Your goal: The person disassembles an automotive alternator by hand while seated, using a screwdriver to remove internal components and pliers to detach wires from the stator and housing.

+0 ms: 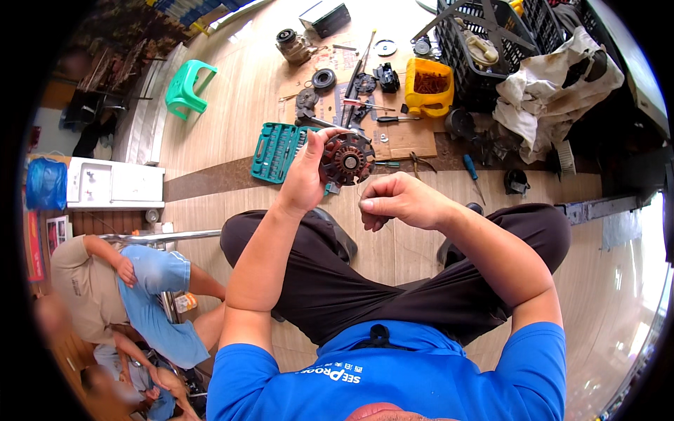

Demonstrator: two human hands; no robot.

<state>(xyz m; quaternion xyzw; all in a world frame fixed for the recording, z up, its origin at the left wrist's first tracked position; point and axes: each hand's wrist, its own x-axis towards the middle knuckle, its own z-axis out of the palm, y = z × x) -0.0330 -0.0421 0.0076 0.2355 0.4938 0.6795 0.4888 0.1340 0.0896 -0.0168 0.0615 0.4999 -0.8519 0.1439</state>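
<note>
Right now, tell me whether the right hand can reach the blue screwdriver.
Likely yes, perhaps with a lean: nothing covers the blue screwdriver, which lies on the floor to the right of the right hand, though that would have to uncurl.

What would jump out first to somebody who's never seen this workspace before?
Probably the round part with copper-coloured windings, held up in the left hand near the middle, the right hand close beside it. Next come two bright things: the yellow container among scattered tools and parts beyond the hands, and the green stool at upper left.
</note>
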